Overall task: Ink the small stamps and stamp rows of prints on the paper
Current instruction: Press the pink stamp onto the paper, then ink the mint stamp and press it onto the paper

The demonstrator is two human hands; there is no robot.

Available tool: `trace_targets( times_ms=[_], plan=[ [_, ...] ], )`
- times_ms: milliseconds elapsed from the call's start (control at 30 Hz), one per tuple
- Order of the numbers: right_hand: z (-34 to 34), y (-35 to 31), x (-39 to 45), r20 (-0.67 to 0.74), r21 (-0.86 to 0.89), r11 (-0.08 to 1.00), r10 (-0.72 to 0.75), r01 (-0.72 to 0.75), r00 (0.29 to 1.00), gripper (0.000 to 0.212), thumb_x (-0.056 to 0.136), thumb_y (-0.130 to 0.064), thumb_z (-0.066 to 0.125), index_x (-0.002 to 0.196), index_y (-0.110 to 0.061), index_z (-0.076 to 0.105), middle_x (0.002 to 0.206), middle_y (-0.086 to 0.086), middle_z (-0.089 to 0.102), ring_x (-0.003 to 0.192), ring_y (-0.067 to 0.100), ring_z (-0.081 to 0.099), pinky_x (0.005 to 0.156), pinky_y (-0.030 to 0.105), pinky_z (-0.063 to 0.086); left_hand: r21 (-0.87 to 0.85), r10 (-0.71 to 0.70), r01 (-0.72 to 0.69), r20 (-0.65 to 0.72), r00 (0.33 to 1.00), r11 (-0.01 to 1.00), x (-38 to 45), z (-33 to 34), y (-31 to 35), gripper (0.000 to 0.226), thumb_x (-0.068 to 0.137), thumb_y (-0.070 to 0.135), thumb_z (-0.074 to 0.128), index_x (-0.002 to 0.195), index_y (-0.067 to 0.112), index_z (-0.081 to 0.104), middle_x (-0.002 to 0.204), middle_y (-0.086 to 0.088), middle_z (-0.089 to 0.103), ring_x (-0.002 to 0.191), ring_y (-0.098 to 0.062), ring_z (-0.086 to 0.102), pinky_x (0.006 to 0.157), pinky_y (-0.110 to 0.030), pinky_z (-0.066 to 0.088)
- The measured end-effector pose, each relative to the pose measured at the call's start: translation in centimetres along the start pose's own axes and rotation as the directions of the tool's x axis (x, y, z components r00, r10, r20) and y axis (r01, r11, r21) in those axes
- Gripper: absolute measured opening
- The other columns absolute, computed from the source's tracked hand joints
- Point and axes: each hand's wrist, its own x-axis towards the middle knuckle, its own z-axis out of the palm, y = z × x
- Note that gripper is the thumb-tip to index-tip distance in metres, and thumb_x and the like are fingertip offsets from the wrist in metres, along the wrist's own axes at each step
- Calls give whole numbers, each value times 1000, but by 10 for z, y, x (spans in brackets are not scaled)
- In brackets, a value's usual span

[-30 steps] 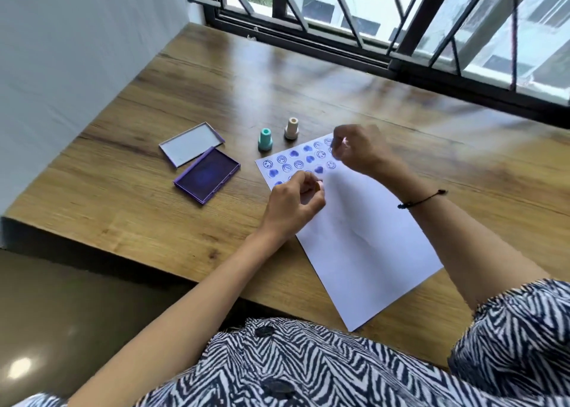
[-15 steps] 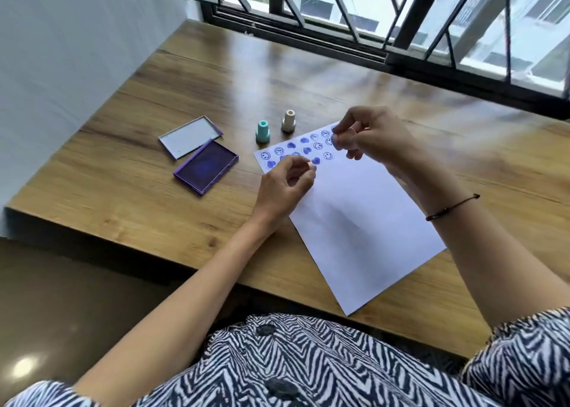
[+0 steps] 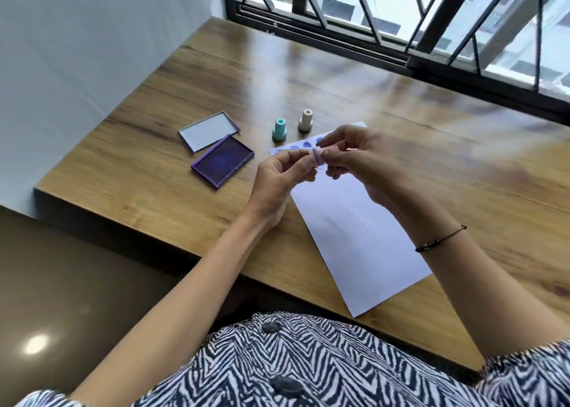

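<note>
A white paper lies on the wooden table, with blue prints along its far end, mostly hidden by my hands. My left hand and my right hand meet above the prints and pinch one small pale stamp with an inked ring face between their fingertips. A teal stamp and a cream stamp stand upright just beyond the paper. The open purple ink pad lies to the left, with its lid beside it.
A white wall runs along the table's left side. A window with black bars closes off the far edge. The table's front edge drops to a dark floor at the lower left.
Both hands have lifted off the paper and come together; earlier they were apart, each pinched over the prints. Now they hold one stamp between them. The camera has shifted.
</note>
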Motion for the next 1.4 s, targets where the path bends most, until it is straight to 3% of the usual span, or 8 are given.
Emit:
trace_targets(
  times_ms=[233,400,533,733,933,1067,1233,1400],
  plan=[
    [21,2,-1,20,-18,999,-31,31,999,6,77,-5,68,81,-3,64,45,-8,61,43,8,56,43,18,45,63,-8,13,-74,997,998,-10,-12,4,7,82,13,61,77,13,67,60,8,69,60,-9,58,60,-18,49],
    [56,0,2,97,-224,973,-44,64,994,7,76,-4,64,83,-2,65,70,18,66,54,19,56,55,28,46,428,51,55,-233,971,902,-4,-53,18,12,84,18,60,75,17,67,67,2,64,60,-8,51,58,-22,43],
    [89,7,-10,327,-604,703,-212,376,921,15,78,-6,53,84,-11,66,90,9,64,73,19,51,64,27,37,455,143,39,-358,923,890,-4,-78,26,17,87,17,53,76,19,66,68,3,62,54,1,51,54,-15,43],
    [104,21,-23,504,-750,362,-231,554,832,15,87,-14,46,98,-6,54,100,15,53,84,29,50,58,32,34,372,110,58,-415,903,926,-13,-82,19,16,88,13,52,82,12,68,68,0,62,58,-4,52,53,-13,43],
    [73,-10,14,417,-698,540,-228,471,880,42,79,-37,64,112,-13,55,100,15,60,88,24,52,80,37,43,331,100,45,-408,908,943,-11,-82,20,18,87,12,51,80,11,68,68,-3,62,58,-6,52,54,-13,44],
    [57,-27,84,162,-856,437,-279,275,947,37,83,-25,59,112,-3,54,106,25,59,95,40,56,81,42,45,305,82,49,-404,911,951,-8,-74,23,17,87,11,51,84,7,67,69,-5,61,60,-9,51,54,-13,45],
    [65,-8,114,231,-906,324,-165,274,959,25,78,-4,54,102,4,59,107,29,57,95,44,57,79,43,52,285,73,46,-392,917,958,-6,-67,29,16,87,3,48,90,0,64,69,-6,58,60,-12,49,54,-13,43],
    [60,-6,104,94,-570,794,-193,211,977,16,70,-1,65,84,-5,70,76,15,67,58,3,64,62,27,52,191,41,42,-408,912,981,-7,-71,39,11,86,2,52,85,4,63,68,-6,56,59,-11,49,53,-12,44]
  ],
)
